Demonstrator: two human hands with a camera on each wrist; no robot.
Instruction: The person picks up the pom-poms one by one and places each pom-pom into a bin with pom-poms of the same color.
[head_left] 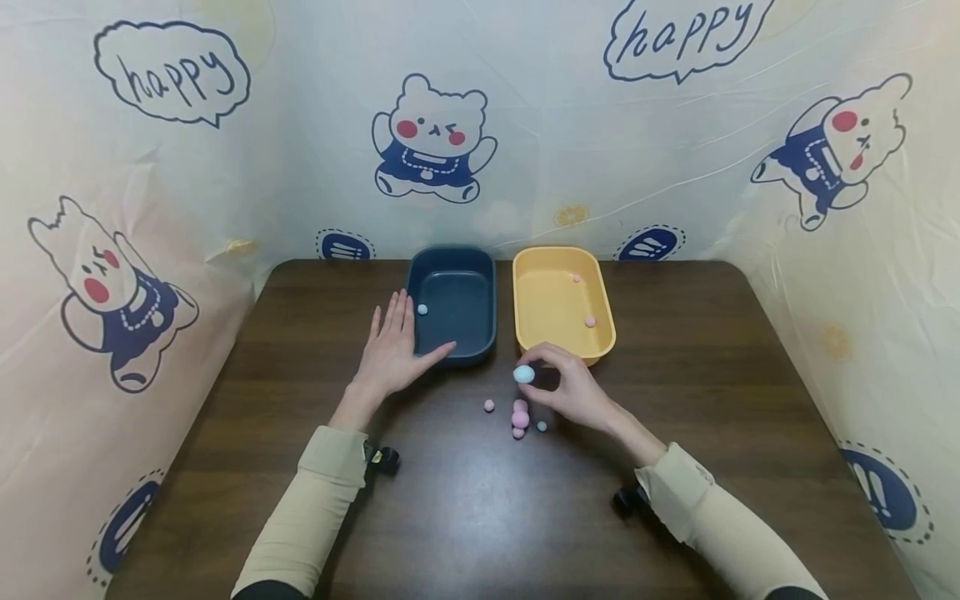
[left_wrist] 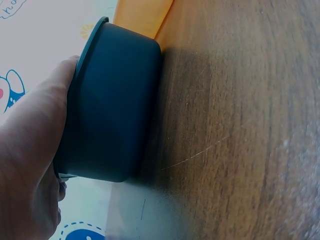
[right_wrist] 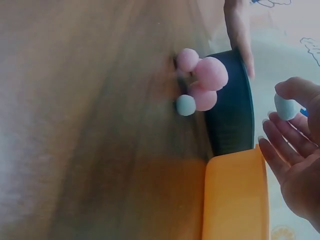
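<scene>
My right hand (head_left: 573, 390) pinches a light blue ball (head_left: 524, 374) between thumb and fingertips, just in front of the yellow bin (head_left: 521, 292). The same blue ball (right_wrist: 286, 107) shows raised above the tabletop in the right wrist view. My left hand (head_left: 392, 354) lies with spread, straight fingers along the left and near rim of the dark blue bin (head_left: 468, 321). Inside that bin is one small light blue ball (head_left: 422, 309). Two small pink balls, one of them a pink ball (head_left: 590, 322) near the right wall, lie in the yellow bin.
On the wooden table (head_left: 450, 517), a cluster of pink balls (head_left: 521, 419) sits below my right hand. A small blue ball (head_left: 542, 426) is to its right and a lone pink ball (head_left: 489, 406) to its left. A printed curtain (head_left: 540, 150) stands behind the bins.
</scene>
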